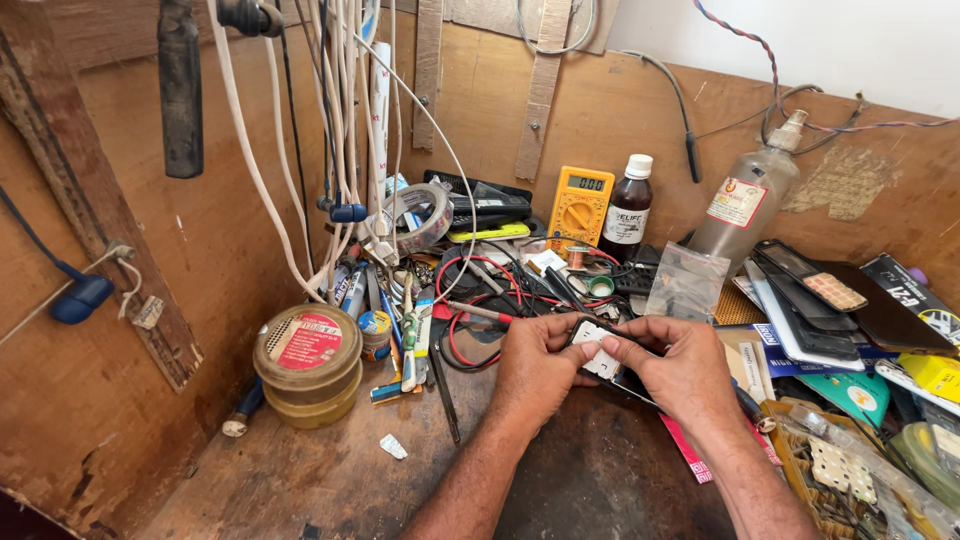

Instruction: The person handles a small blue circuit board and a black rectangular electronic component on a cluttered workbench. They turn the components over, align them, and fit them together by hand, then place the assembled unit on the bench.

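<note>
Currently, head view only: both hands meet over the middle of a cluttered wooden workbench (300,470). The left hand (535,365) and the right hand (685,370) together grip a small dark phone-like device (598,350) with a white patch on its upper face; it is held just above the bench top, between the two hands, with thumbs pressing on the white patch and fingers curled beneath. Both hands are closed on the device; how the fingers sit underneath cannot be seen. Just behind the hands lie tangled red and black wires (470,300) and a probe with a red tip. Left of the hands: a stack of round tins (308,365) with a red and cream label on the lid, and beside them a bundle of pens and small tools (405,330). A small white scrap (393,447) lies on the bench near the left forearm. At the back wall stand a yellow multimeter (579,207), a brown bottle with a white cap (629,207) just to its right, and a clear plastic spray bottle (748,195) tilted against the wall. A roll of tape (415,215) sits left of the multimeter, under hanging white cables (340,130). Right of the hands: a clear plastic bag (688,283), a pile of dark phone screens and panels (820,290), and a woven basket (830,480) holding small parts.
</note>
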